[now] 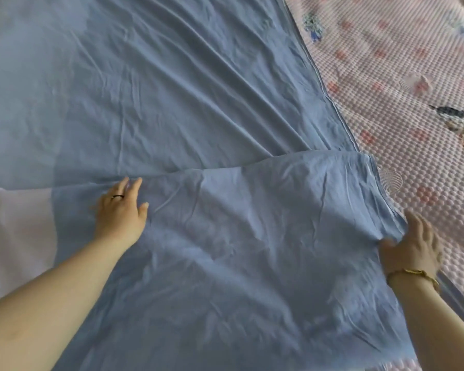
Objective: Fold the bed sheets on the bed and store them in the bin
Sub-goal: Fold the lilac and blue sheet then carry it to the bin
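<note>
1. The fingers (134, 183) of the left hand (121, 212) lie straight and slightly spread, flat on the cloth just short of the turned-over edge. This looks meant to pin the upper layer so it cannot slide.
2. A dark ring (117, 196) sits on one of those fingers. The palm presses down too, with the forearm reaching in from the near left.
3. The right hand (413, 245) pinches the side hem, thumb on top and fingers (419, 223) beyond the edge. The cloth puckers between them, probably so the edge can be drawn taut and squared.
4. A thin gold bracelet (413, 273) circles that wrist.
5. The wide, creased light-blue cotton bed sheet (172, 89) is spread over most of the bed. Its near part is doubled back as a flap (252, 223), so folding seems barely begun.
6. A pale pink panel (16, 231) shows at the left beside the flap; whether it belongs to the sheet I cannot tell.
7. The pink quilted floral bed cover (399, 76) lies bare to the right of the hem.
8. The bin is not in view.
</note>
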